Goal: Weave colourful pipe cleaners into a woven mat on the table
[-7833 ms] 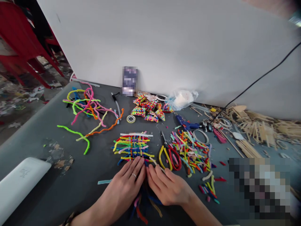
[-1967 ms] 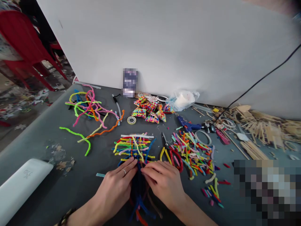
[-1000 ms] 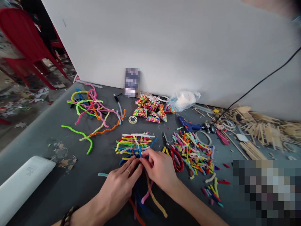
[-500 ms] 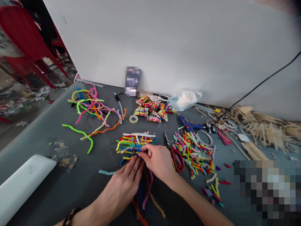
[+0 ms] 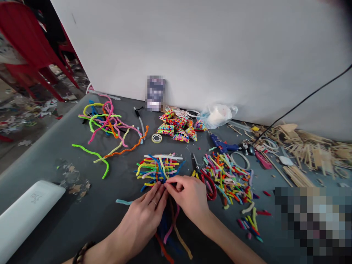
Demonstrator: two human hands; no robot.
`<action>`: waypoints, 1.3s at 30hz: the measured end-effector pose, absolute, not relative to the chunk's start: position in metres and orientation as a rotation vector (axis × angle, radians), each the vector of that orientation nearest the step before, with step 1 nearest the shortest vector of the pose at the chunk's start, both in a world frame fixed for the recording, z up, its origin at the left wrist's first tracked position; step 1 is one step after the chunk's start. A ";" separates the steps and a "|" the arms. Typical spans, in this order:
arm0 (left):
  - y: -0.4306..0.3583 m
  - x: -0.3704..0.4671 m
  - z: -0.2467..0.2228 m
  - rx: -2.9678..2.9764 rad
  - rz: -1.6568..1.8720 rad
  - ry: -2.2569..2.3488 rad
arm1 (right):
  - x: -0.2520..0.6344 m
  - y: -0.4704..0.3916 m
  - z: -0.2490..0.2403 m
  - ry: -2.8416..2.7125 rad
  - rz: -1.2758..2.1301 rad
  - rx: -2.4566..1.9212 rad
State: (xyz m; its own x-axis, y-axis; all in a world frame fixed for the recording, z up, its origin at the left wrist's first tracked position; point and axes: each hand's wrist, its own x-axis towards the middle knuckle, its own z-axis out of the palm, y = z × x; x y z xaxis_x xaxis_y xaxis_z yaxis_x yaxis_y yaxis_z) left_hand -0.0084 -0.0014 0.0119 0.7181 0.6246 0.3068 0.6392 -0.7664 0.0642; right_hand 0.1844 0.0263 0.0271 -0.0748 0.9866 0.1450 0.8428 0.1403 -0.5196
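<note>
A woven mat of coloured pipe cleaners (image 5: 150,170) lies on the dark table in front of me. My left hand (image 5: 151,203), with a ring on one finger, presses its fingertips together on the near edge of the weave. Beside it, my right hand (image 5: 189,192) pinches at the same edge with thumb and index finger; the strand between them is mostly hidden. Blue and yellow strands stand up over the weave. Long pipe cleaner ends (image 5: 176,227) trail from under my hands toward me. Red-handled scissors (image 5: 207,183) lie just right of the mat.
Cut pipe cleaner pieces (image 5: 228,176) are heaped at the right. Farther back are small woven colourful pieces (image 5: 178,123), a blue glue gun (image 5: 223,144) and wooden sticks (image 5: 299,179). Loose long pipe cleaners (image 5: 103,117) lie at the left. A white device (image 5: 30,216) sits at the left edge.
Blue and yellow strands now stand up over the mat where the right hand was. The right hand has moved slightly toward me and right; the left hand has barely moved.
</note>
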 end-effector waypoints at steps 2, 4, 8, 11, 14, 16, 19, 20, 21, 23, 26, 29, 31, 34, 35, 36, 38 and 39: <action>0.000 -0.011 0.012 -2.861 -0.557 -1.068 | 0.183 0.032 0.030 -1.955 0.487 -1.814; 0.001 -0.014 0.012 -2.828 -0.651 -1.092 | 0.183 0.036 0.030 -1.961 0.523 -1.844; -0.001 -0.018 0.012 -2.729 -0.766 -1.133 | 0.183 0.033 0.025 -2.058 0.380 -1.629; -0.003 -0.018 0.013 -2.700 -0.772 -1.119 | 0.187 0.027 0.023 -2.214 0.244 -1.323; -0.002 -0.018 0.014 -2.697 -0.775 -1.125 | 0.196 0.024 0.028 -2.397 0.126 -1.129; -0.001 -0.017 0.015 -2.717 -0.769 -1.147 | 0.202 0.025 0.033 -2.498 0.087 -1.029; 0.000 -0.016 0.015 -2.751 -0.722 -1.183 | 0.208 0.028 0.039 -2.632 0.043 -0.953; 0.000 -0.016 0.015 -2.752 -0.700 -1.190 | 0.209 0.029 0.041 -2.684 0.029 -0.940; 0.000 -0.015 0.015 -2.749 -0.678 -1.194 | 0.208 0.029 0.043 -2.734 0.013 -0.926; 0.000 -0.015 0.015 -2.734 -0.649 -1.204 | 0.206 0.028 0.046 -2.809 -0.041 -0.884; 0.000 -0.016 0.015 -2.737 -0.643 -1.208 | 0.199 0.022 0.049 -2.834 -0.204 -0.778; 0.000 -0.018 0.015 -2.786 -0.658 -1.171 | 0.195 0.012 0.052 -2.803 -0.444 -0.631; 0.000 -0.019 0.014 -2.807 -0.663 -1.164 | 0.193 0.006 0.053 -2.804 -0.606 -0.531; -0.001 -0.019 0.013 -2.812 -0.668 -1.181 | 0.191 0.003 0.054 -2.834 -0.738 -0.456; -0.001 -0.019 0.013 -2.811 -0.668 -1.186 | 0.191 0.004 0.054 -2.849 -0.745 -0.442; -0.001 -0.019 0.012 -2.810 -0.668 -1.188 | 0.191 0.005 0.055 -2.866 -0.743 -0.415; -0.001 -0.018 0.011 -2.810 -0.657 -1.191 | 0.191 0.008 0.054 -2.900 -0.729 -0.335; -0.001 -0.018 0.011 -2.810 -0.651 -1.191 | 0.192 0.009 0.053 -2.909 -0.713 -0.306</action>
